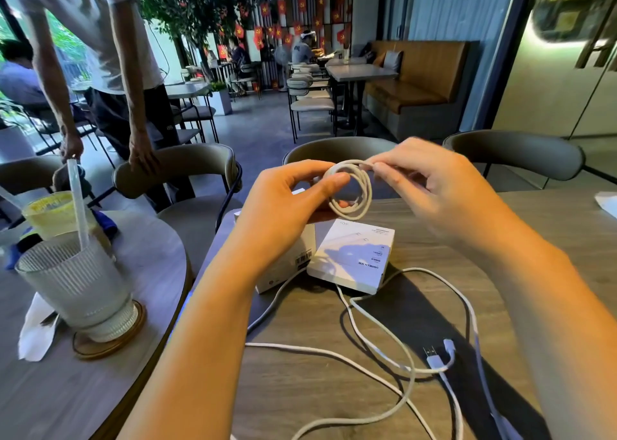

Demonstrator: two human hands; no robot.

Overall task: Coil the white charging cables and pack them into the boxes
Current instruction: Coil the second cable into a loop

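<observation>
A coiled white cable (359, 189) hangs in the air above the wooden table (334, 389). My left hand (290, 199) grips the coil's left side between thumb and fingers. My right hand (430, 185) pinches the top of the coil at its upper right. Below the hands lie two white boxes: a flat one with printed text (354, 259) and a second one with a barcode (287, 266), partly hidden by my left forearm. Loose white cables (384, 356) sprawl across the table near me, with a USB plug (434, 356) at the right.
A ribbed glass with a straw (80, 282) stands on a wooden coaster on the round table at the left, beside a napkin (33, 329). Grey chairs (187, 172) ring the far edge. A standing person (110, 55) leans on one chair.
</observation>
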